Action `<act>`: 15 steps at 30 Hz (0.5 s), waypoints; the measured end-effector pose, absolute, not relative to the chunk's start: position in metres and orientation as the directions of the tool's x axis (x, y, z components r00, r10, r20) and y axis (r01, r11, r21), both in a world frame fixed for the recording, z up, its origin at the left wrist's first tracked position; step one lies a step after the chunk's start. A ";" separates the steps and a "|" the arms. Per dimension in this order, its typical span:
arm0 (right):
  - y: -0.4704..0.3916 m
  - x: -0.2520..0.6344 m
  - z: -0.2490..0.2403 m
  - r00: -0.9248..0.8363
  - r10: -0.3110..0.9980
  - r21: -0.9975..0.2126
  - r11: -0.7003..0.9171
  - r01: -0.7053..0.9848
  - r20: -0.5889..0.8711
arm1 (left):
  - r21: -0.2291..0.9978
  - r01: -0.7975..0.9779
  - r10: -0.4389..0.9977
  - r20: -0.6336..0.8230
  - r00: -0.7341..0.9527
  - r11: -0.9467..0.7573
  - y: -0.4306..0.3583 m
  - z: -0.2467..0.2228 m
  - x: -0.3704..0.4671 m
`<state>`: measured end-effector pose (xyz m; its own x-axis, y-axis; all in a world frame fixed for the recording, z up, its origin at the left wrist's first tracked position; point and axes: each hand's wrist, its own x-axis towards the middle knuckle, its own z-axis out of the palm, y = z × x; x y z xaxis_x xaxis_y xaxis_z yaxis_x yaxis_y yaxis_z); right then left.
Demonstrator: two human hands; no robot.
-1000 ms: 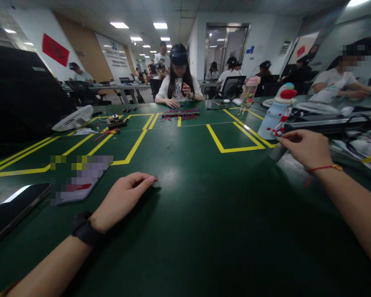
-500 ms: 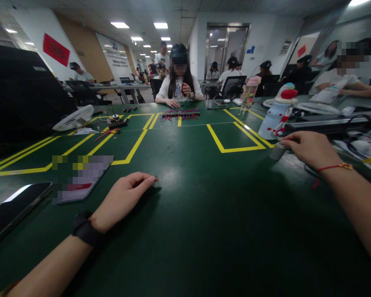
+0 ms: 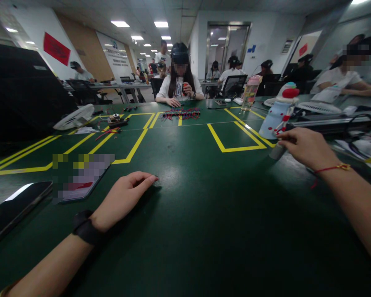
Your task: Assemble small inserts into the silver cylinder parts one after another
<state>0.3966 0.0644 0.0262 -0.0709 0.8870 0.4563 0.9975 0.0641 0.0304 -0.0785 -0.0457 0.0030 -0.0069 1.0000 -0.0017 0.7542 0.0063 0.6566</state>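
Note:
My left hand [image 3: 128, 192] is low over the green table [image 3: 185, 231], its thumb and fingers pinched together. Whatever lies between those fingertips, if anything, is too small to make out. Over on the right, my right hand [image 3: 311, 146] is closed, thumb and fingers at the top of a small grey cylinder [image 3: 276, 152] that tilts slightly; its upper end is partly hidden by the fingers. Just behind it stands a light blue bottle [image 3: 271, 119] with a red and white figure on its side.
Two phones, one black [image 3: 17, 210] and one pale [image 3: 89, 177], lie left of my left hand. Yellow tape [image 3: 136, 146] marks the table. A wire bundle [image 3: 181, 113] lies before a person [image 3: 179, 82] opposite. Cables [image 3: 363, 136] and a white fan [image 3: 74, 117] sit at the sides.
My right hand has shifted slightly left and up, its fingers now covering more of the grey cylinder's top. My left hand stays in place.

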 end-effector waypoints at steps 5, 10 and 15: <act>0.061 0.392 0.025 -0.017 0.888 -0.078 0.059 0.995 0.459 | 0.659 0.752 1.000 -0.016 -0.004 0.014 -0.046 0.004 -0.079; 0.060 0.390 0.026 0.035 0.869 -0.113 0.025 0.993 0.493 | 0.660 0.751 1.000 -0.030 -0.006 0.024 -0.046 0.005 -0.078; 0.058 0.392 0.029 0.119 0.871 -0.145 -0.056 0.988 0.476 | 0.658 0.752 1.000 -0.027 0.000 0.018 -0.045 0.003 -0.080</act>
